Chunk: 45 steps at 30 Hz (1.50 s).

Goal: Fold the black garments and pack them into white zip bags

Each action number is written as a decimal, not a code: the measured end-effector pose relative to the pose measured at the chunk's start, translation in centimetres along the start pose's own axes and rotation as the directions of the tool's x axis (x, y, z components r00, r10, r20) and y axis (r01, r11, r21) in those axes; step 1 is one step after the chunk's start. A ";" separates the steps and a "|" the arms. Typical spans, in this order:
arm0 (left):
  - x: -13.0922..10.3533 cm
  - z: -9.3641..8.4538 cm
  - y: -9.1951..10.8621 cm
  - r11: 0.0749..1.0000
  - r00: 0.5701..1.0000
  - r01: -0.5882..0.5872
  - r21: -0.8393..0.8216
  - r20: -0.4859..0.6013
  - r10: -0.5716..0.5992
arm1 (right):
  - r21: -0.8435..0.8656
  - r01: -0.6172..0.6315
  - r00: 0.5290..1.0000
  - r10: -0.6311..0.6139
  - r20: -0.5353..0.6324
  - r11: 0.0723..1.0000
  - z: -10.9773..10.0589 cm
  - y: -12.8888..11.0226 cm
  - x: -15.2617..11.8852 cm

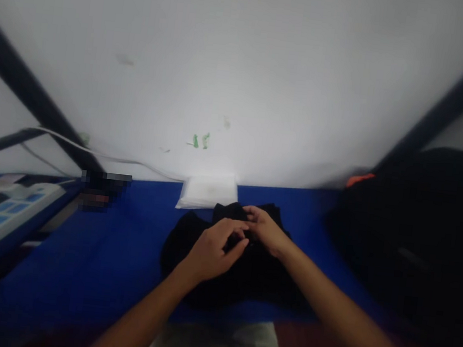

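A crumpled piece of black cloth (248, 278), perhaps a garment, lies on the blue surface (113, 255) in front of me. My left hand (217, 247) rests on it from the left, its thumb and fingers bent together around a bit of the fabric. From the right, my right hand (267, 230) has its fingers curled onto the upper part of the same cloth, close to the left fingertips. The two hands almost meet, and the dark folds between them hide exactly what the fingertips pinch.
Flat white packets (210, 190) lie behind the cloth by the white wall (266, 88). A large black mass (428, 246) stands on the right. At left are a white power strip (4, 220), a thin cable (120, 159) and dark frame bars (32, 84).
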State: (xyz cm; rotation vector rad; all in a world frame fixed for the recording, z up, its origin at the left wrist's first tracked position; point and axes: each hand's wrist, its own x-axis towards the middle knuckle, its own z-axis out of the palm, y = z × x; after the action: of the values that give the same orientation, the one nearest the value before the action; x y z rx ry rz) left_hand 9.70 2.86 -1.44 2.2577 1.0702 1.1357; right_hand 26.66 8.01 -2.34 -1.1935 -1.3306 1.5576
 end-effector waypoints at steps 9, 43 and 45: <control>0.7 0.8 -3.1 0.852 0.818 0.467 0.237 0.250 -0.518 | -0.550 0.128 0.977 -0.202 -0.075 0.825 -10.9 2.6 -4.4; 5.4 -6.7 -15.4 0.870 0.901 0.056 0.491 0.351 -0.256 | 0.114 -0.233 0.956 0.206 0.210 0.966 -5.3 0.8 -1.1; 5.4 -7.0 -16.2 0.863 0.895 0.084 0.497 0.344 -0.285 | 0.112 -0.246 0.954 0.221 0.201 0.963 -5.5 1.0 -1.3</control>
State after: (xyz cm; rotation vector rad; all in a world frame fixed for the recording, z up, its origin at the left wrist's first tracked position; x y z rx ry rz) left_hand -1.29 17.30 -4.70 2.5134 1.4598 0.3037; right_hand 32.33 8.13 -3.19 -1.1762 -1.2102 1.9392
